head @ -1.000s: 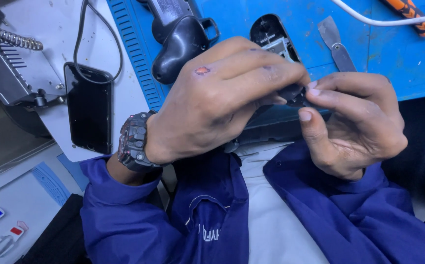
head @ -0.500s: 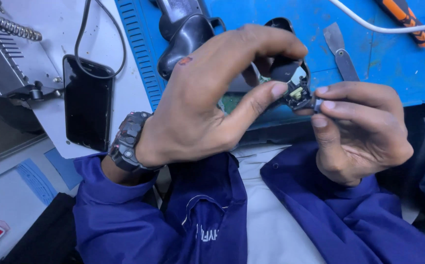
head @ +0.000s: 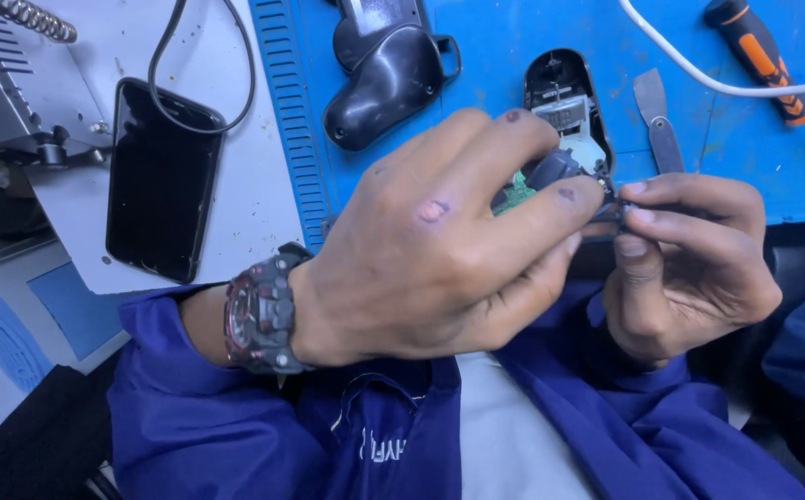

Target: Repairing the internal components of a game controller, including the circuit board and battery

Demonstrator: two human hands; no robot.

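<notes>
Both hands above lap at blue mat (head: 477, 56) edge. Left hand (head: 421, 250) and right hand (head: 690, 259) fingers pinched on small dark device part (head: 555, 171), green board showing. Left hand hides most of it. Nearby: black phone (head: 162, 181), open casing (head: 560, 93), scraper (head: 657, 125), screwdriver (head: 759, 56).

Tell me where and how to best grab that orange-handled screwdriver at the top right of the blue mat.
Probably grip the orange-handled screwdriver around its thick orange and black handle, coming from above. The handle lies flat on the blue mat, angled up-left, with its thin shaft running down-right; the white cable crosses close beside it.
</notes>
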